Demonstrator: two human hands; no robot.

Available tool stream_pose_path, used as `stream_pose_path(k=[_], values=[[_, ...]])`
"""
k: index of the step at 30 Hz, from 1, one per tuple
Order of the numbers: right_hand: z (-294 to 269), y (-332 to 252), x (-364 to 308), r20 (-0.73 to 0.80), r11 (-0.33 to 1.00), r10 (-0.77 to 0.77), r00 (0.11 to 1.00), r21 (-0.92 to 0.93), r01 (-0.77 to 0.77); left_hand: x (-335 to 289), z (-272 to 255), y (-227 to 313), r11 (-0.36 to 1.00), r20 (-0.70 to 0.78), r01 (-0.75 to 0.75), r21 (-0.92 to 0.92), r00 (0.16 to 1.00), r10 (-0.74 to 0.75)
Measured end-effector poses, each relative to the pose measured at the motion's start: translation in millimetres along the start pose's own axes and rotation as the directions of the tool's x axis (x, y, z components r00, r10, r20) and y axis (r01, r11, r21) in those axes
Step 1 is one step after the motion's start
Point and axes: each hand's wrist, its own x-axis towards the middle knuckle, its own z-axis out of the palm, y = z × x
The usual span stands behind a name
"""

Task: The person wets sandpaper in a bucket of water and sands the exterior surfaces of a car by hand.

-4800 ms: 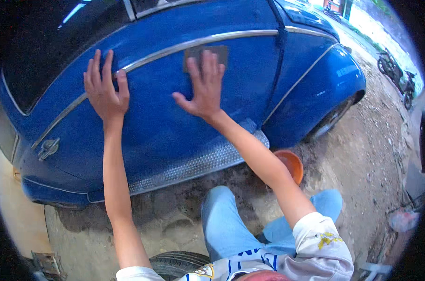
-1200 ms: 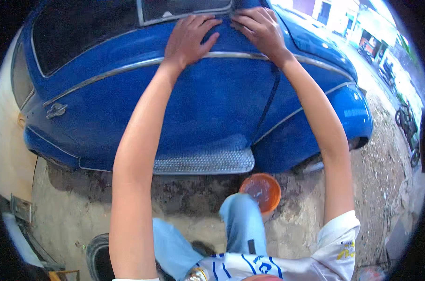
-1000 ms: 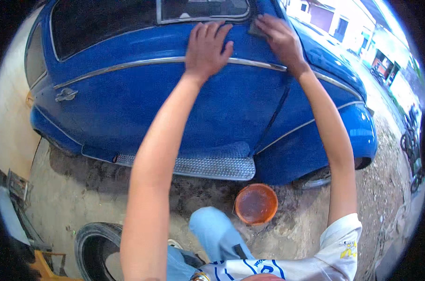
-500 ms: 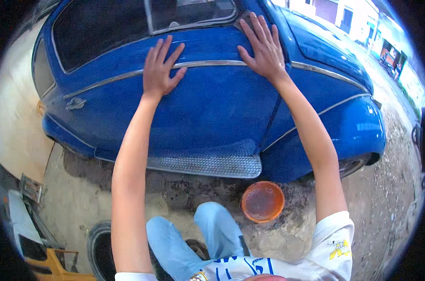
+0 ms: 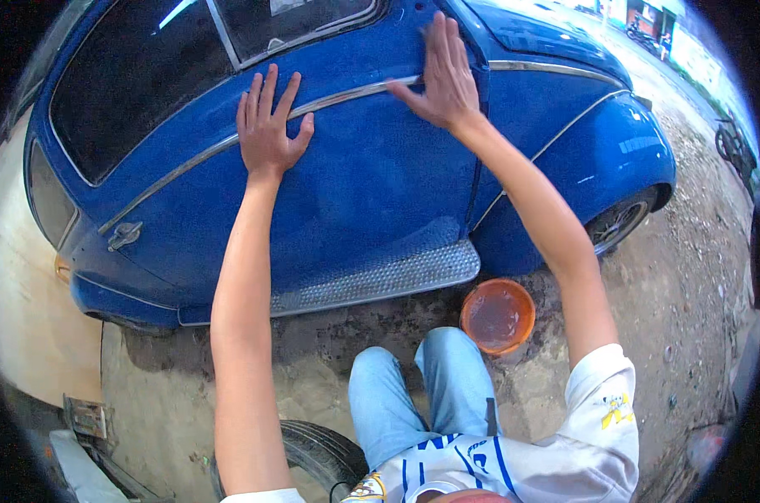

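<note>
A blue car with rounded fenders stands in front of me, its door (image 5: pixel 355 193) closed. Across the door runs a chrome trim strip (image 5: pixel 346 98). My left hand (image 5: pixel 269 134) lies over the strip below the side window (image 5: pixel 145 84), fingers spread. Further right, my right hand (image 5: pixel 448 80) is at the door's front edge, fingers stretched upward and thumb out toward the strip; its fingertips are slightly blurred. No object shows in either hand. What lies under the palms is hidden.
Below the door is a ridged metal running board (image 5: pixel 380 281). An orange basin (image 5: pixel 466 323) with murky liquid sits on the ground near my knees. A loose black tire (image 5: pixel 329 448) lies behind my left arm. A door handle (image 5: pixel 124 236) juts out at left.
My view has turned, so the car appears tilted and the basin further right. Both hands stay at the door; the right hand's fingers have come closer together.
</note>
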Motion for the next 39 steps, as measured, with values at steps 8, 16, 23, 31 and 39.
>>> stream_pose_path(k=[8, 16, 23, 31, 39], values=[[9.2, 0.4, 81.2, 0.055, 0.990, -0.138, 0.989, 0.042, 0.136, -3.9, -1.2, -2.5, 1.000, 0.009, 0.001, -0.016, 1.000, -0.001], [-4.9, 8.4, -26.0, 0.103, 0.988, -0.032, 0.994, 0.153, 0.016, -4.5, 0.5, -0.7, 0.999, -0.024, 0.025, -0.035, 0.999, -0.026], [27.4, -81.4, 0.4, 0.033, 0.906, -0.308, 0.951, 0.315, 0.282, -1.0, -2.5, 0.9, 0.999, -0.036, -0.001, -0.045, 0.999, -0.001], [-15.7, 9.0, -31.6, 0.044, 0.978, -0.164, 0.986, 0.139, 0.156, -3.3, -0.4, 1.1, 1.000, -0.011, 0.006, 0.011, 1.000, -0.006], [6.3, -38.3, -27.5, -0.093, 0.984, 0.126, 0.988, 0.142, -0.112, -3.0, -2.2, 2.9, 1.000, -0.007, 0.011, 0.013, 1.000, -0.011]])
